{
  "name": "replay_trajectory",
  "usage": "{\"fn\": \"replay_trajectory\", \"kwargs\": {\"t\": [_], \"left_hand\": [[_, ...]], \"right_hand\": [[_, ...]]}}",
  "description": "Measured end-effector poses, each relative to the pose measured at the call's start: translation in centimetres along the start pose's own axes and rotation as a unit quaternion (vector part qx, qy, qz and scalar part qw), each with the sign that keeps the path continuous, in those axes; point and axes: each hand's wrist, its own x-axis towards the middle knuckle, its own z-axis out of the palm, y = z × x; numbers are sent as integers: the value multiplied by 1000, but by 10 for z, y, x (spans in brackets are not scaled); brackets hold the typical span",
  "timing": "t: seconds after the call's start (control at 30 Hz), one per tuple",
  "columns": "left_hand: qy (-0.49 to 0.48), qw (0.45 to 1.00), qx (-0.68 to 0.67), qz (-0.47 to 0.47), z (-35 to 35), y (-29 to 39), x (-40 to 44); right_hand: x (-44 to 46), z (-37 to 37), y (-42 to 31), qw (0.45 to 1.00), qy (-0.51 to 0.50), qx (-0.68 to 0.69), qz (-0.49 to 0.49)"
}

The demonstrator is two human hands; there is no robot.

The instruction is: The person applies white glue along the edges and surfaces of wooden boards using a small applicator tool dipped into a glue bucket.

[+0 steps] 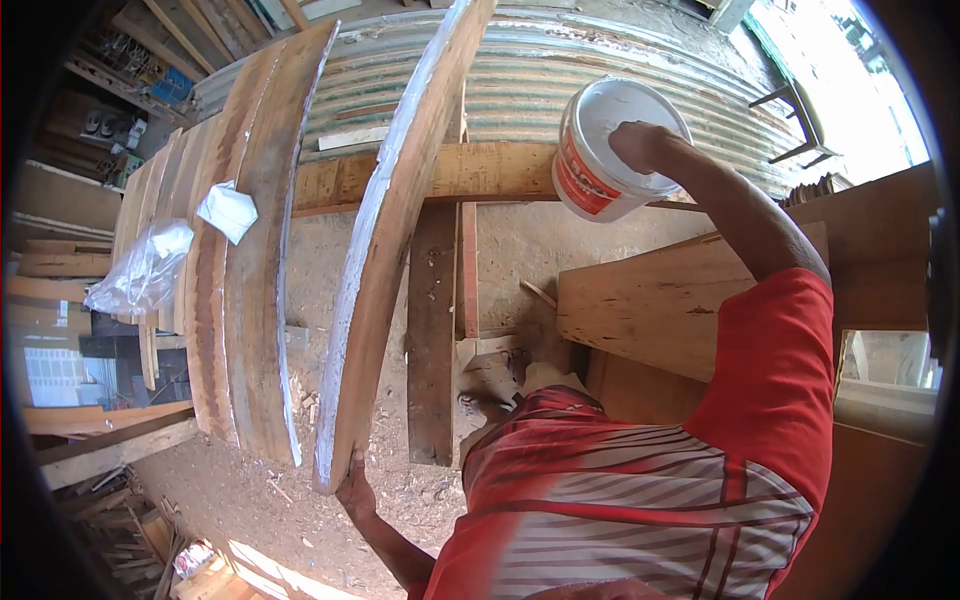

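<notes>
White paste [364, 228] coats the left edge of the plank [392, 240], which crosses over the wooden beam [500, 170] at the centre; our left hand [357, 488] grips its near end, probably to steady it. Far right, the bucket [588, 168] sits conveniently under our right hand [640, 148], which bends over its mouth, though we cannot tell whether those fingers hold anything

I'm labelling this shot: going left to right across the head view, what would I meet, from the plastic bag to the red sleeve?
Clear plastic bag, white scrap, slanting white-edged plank, white bucket, red sleeve.
</notes>
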Motion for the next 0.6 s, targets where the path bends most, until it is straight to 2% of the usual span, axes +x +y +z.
{"fn": "replay_trajectory", "kwargs": {"t": [0.07, 0.17, 0.33, 0.43, 0.53, 0.6], "left_hand": [[11, 1000, 14, 7, -2, -12, 3], [15, 998, -52, 36, 1, -21, 5], [12, 997, -62, 33, 6, -9, -3], [-5, 996, -84, 42, 5, -14, 0], [1, 998, -47, 51, 4, -13, 1], [2, 999, -23, 35, 4, -2, -2]], "right_hand": [[-11, -12, -7, 1000, -10, 5, 7], [-7, -9, -5, 999, -43, -1, 18], [-4, -11, 2, 993, -110, 13, 28], [-13, -17, 2, 993, -103, 48, 6], [-23, -34, 0, 993, -113, -25, -22], [-35, -44, 9, 990, -88, 108, -29]]}}
